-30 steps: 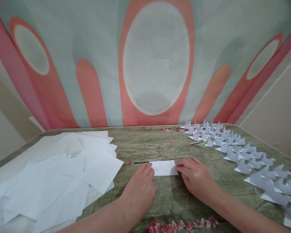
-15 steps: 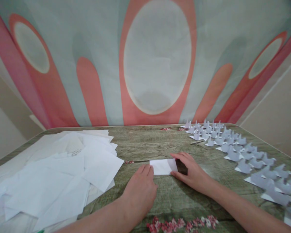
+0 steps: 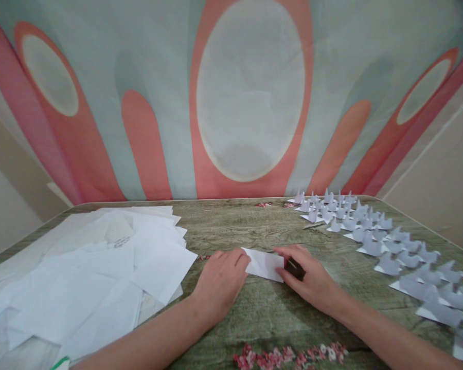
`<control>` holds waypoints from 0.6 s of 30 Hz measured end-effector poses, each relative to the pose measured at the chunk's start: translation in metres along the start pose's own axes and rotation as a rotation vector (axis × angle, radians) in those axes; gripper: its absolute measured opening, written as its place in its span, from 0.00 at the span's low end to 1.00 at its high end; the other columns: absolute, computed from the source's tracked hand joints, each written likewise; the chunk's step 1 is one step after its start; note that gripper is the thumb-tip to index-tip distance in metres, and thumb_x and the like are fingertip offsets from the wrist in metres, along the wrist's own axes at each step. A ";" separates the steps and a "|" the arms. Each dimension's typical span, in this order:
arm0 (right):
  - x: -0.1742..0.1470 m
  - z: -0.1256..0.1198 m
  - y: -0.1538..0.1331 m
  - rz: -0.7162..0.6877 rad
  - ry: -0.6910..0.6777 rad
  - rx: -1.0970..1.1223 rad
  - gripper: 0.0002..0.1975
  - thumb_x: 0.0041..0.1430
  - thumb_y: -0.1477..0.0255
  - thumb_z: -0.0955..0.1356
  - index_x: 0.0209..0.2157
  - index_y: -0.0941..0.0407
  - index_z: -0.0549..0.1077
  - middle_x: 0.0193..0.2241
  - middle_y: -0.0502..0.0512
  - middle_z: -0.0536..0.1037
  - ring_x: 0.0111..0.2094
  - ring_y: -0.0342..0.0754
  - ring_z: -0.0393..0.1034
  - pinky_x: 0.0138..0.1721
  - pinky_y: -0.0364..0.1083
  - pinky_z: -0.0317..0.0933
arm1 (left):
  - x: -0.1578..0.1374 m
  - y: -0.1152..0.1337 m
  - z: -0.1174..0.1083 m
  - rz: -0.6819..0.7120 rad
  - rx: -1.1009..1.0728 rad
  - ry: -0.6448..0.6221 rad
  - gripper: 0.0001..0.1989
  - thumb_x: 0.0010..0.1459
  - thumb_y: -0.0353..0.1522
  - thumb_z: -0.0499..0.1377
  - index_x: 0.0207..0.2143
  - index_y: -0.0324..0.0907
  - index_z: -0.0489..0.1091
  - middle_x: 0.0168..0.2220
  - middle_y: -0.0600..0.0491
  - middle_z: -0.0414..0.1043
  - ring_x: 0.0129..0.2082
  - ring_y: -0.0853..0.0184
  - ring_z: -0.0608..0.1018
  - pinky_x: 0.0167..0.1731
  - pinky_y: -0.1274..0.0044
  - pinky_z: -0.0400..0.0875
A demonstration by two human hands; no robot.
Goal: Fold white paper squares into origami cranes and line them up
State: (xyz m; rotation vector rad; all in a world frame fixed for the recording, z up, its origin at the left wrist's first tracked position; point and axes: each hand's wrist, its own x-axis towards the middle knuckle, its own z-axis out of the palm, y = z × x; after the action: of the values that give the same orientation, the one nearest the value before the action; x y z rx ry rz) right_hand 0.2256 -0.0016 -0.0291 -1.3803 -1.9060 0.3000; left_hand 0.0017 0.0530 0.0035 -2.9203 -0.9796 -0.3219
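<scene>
A small white folded sheet of paper [image 3: 265, 264] lies between my hands in the middle of the table, its right end tilted slightly lower. My left hand [image 3: 223, 277] is closed on the paper's left end, its fingers together and the thumb hidden beneath. At the right end, my right hand [image 3: 303, 272] grips the paper between thumb and fingers, a dark shadowed gap showing inside its curve.
Loose white paper sheets [image 3: 81, 277] spread in a heap over the table's left side. Several rows of folded white paper birds [image 3: 388, 263] stand along the right. The wood-patterned table [image 3: 224, 226] bears printed pink flowers [image 3: 281, 355]; a patterned backdrop [image 3: 250, 92] rises behind it.
The paper has turned slightly clockwise and looks narrower. My left hand has moved up a little, and my right hand has shifted slightly right.
</scene>
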 end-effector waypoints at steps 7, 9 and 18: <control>-0.003 0.001 -0.015 -0.194 0.014 -0.075 0.14 0.55 0.77 0.64 0.45 0.53 0.66 0.35 0.55 0.72 0.39 0.51 0.64 0.42 0.53 0.57 | -0.003 0.005 0.009 -0.025 -0.229 0.022 0.29 0.56 0.24 0.52 0.57 0.48 0.48 0.54 0.51 0.57 0.47 0.65 0.70 0.45 0.72 0.68; -0.004 0.000 -0.018 -0.246 -0.001 -0.079 0.15 0.55 0.76 0.65 0.45 0.54 0.66 0.36 0.56 0.72 0.40 0.51 0.64 0.43 0.53 0.57 | -0.003 0.004 0.009 -0.006 -0.265 0.027 0.28 0.56 0.24 0.53 0.57 0.48 0.49 0.52 0.51 0.59 0.47 0.65 0.69 0.46 0.71 0.68; -0.006 -0.005 -0.022 -0.263 -0.084 0.019 0.17 0.56 0.74 0.64 0.48 0.57 0.64 0.38 0.59 0.72 0.40 0.51 0.65 0.42 0.51 0.60 | -0.003 0.003 0.005 0.029 -0.285 0.015 0.27 0.54 0.27 0.56 0.55 0.48 0.52 0.54 0.51 0.57 0.49 0.64 0.68 0.47 0.70 0.68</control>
State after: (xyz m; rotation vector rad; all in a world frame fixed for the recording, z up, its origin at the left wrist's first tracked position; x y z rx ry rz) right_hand 0.2145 -0.0170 -0.0160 -1.1025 -2.1202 0.2486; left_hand 0.0019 0.0495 -0.0021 -3.1748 -0.9608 -0.5209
